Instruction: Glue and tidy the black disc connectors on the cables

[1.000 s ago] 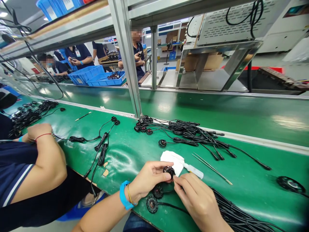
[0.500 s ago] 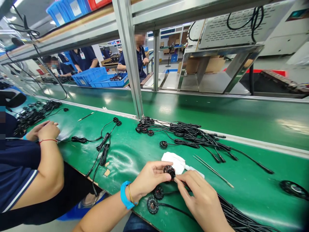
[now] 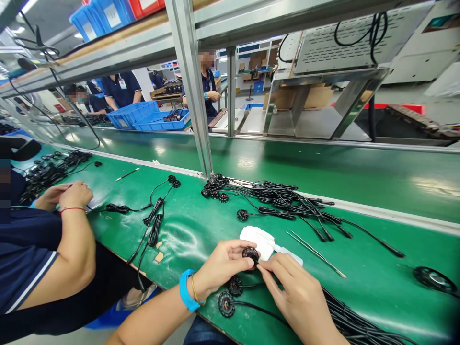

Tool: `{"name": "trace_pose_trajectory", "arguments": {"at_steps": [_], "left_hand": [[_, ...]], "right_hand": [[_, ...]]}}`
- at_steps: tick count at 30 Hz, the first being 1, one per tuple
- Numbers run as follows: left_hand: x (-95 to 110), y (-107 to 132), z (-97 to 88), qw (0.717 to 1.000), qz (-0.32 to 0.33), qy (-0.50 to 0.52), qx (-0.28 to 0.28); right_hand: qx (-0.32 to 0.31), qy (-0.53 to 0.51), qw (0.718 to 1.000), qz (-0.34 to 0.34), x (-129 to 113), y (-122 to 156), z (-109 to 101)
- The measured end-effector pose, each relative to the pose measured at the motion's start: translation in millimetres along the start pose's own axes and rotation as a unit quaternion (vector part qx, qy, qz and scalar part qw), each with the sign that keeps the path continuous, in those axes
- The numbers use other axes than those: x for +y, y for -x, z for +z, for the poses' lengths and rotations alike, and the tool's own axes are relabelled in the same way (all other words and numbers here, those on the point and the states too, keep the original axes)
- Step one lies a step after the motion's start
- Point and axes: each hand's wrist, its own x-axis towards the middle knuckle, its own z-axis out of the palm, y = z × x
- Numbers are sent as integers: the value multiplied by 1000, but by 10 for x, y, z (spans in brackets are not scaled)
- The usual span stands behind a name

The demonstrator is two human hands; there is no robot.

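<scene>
My left hand (image 3: 226, 261) is closed on a small round black spoked part (image 3: 250, 255), gripping it by the rim between thumb and fingers. At the lower right edge of that part, the fingertips of my right hand (image 3: 294, 287) are pinched where its black cable comes out; the hand hides most of the cable. Two similar round parts with cables, one (image 3: 235, 286) and another (image 3: 226, 304), lie on the green table (image 3: 187, 220) just below my hands. A crumpled white wipe (image 3: 258, 239) sits right behind the held part.
Bundled black cables (image 3: 283, 196) with round ends lie along the back, more cables (image 3: 359, 316) at lower right. Metal tweezers (image 3: 316, 254) and a black disc (image 3: 434, 280) lie to the right. A co-worker's arm (image 3: 77, 244) is at left; a metal post (image 3: 192, 96) rises behind.
My hands stay on the round part, which has tilted slightly, with the right fingertips still at its edge. The co-worker's hands at left have shifted a little to the right.
</scene>
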Motion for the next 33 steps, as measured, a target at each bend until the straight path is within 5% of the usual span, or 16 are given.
{"name": "trace_pose_trajectory", "arguments": {"at_steps": [8, 17, 29, 33], "left_hand": [[20, 12, 23, 999, 19, 35, 1], [4, 50, 10, 997, 13, 61, -41], [79, 68, 17, 1000, 6, -14, -15], [68, 74, 7, 999, 4, -35, -10]], "right_hand": [[16, -69, 996, 54, -25, 11, -2], [-77, -279, 932, 219, 18, -81, -70], [-76, -263, 937, 216, 42, -18, -18], [-132, -263, 934, 202, 144, -29, -109]]}}
